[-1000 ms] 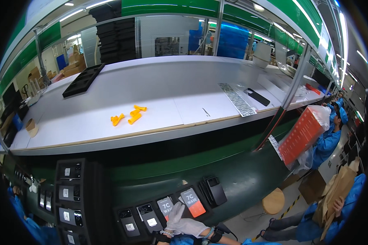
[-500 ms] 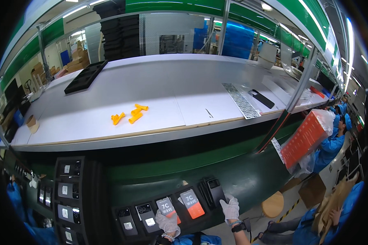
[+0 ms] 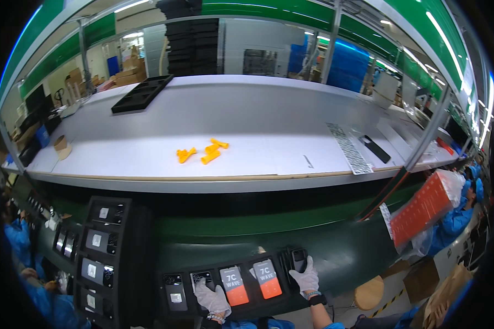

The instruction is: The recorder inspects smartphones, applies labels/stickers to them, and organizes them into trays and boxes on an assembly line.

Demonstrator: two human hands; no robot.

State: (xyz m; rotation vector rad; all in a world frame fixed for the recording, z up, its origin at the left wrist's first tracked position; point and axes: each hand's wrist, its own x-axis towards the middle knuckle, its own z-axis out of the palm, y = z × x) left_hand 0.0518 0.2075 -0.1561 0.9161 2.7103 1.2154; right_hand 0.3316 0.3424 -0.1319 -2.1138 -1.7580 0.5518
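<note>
My left hand (image 3: 213, 300), in a white glove, lies over the lower part of a dark phone (image 3: 200, 277) in a black tray (image 3: 187, 317); its fingers are stretched out and apart. To its left, another dark phone (image 3: 175, 292) with a white label sits in the tray. Right of that hand are two grey-and-orange cards (image 3: 234, 286) in their own slots. My gloved right hand (image 3: 306, 277) grips the near end of a black phone case (image 3: 298, 256), which lies on a small pile of similar cases at the tray's right end. Its fingertips partly cover the case.
A tall stack of black trays (image 3: 127, 257) with labelled phones on top stands at left. Behind, a white bench (image 3: 258, 126) holds yellow pieces (image 3: 210, 158), a label sheet (image 3: 348, 148) and a black case (image 3: 375, 149). A wrapped orange box (image 3: 420, 211) and co-workers are at right.
My left hand has shifted left from the first grey-and-orange card onto the neighbouring phone. My right hand has moved further over the black phone case. The view has turned slightly left.
</note>
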